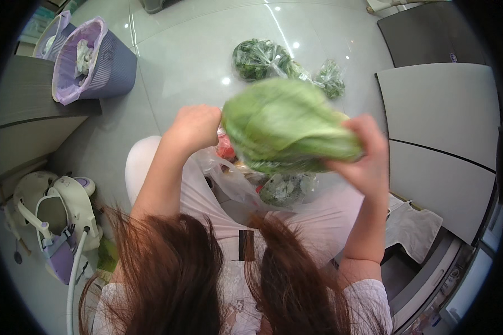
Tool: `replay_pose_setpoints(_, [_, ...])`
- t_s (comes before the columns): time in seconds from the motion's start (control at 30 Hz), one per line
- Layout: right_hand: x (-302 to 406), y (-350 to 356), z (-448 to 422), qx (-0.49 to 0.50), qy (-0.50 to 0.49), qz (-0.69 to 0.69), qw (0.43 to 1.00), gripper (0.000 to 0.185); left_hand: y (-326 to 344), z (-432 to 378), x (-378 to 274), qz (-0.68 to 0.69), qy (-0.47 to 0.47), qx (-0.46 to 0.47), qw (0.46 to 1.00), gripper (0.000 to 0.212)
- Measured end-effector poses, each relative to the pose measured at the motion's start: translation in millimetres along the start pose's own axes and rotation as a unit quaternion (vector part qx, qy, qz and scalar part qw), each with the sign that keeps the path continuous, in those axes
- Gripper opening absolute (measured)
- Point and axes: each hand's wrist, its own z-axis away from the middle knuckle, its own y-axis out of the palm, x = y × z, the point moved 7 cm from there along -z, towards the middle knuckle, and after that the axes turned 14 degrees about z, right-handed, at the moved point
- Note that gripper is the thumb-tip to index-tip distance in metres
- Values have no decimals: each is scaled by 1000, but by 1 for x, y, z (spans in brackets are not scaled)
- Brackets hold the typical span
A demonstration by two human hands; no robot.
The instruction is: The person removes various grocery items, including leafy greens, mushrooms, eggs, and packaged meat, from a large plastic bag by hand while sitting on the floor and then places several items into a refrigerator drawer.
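My right hand (362,155) grips the pale stem end of a large head of leafy green vegetable (285,121), blurred by motion. Clear plastic shows along its lower edge. Left of the leaves, my left hand (199,125) is curled into a fist at the upper edge of a translucent plastic bag (230,180), its fingertips hidden. The bag lies on the floor between my knees, partly covered by the vegetable. Inside it I see a red item (224,146) and, at the right, a clear pack of dark greens (283,190).
Farther out on the tiled floor (184,54) lie a bagged bunch of greens (260,60) and a smaller one (331,79). A lined purple bin (113,63) stands at the far left. Grey cabinet fronts (440,113) rise at the right, and a white-and-purple wheeled appliance (63,222) sits at the left.
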Motion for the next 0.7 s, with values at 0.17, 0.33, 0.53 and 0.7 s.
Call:
replay_pose_setpoints(0.17, [-38,1,-49,-69,164,-449,876,40,-3,-1,1,13,-45,37,998,19])
replay_pose_setpoints(0.33, [-24,131,-129,-26,253,-519,816,42,12,-9,-3,11,27,9,1000,27])
replay_pose_setpoints(0.53, [-51,291,-167,23,360,-430,828,54,17,7,-15,61,36,39,997,33])
replay_pose_setpoints(0.7, [-70,263,-160,31,212,-138,967,68,16,8,-12,74,32,23,996,28])
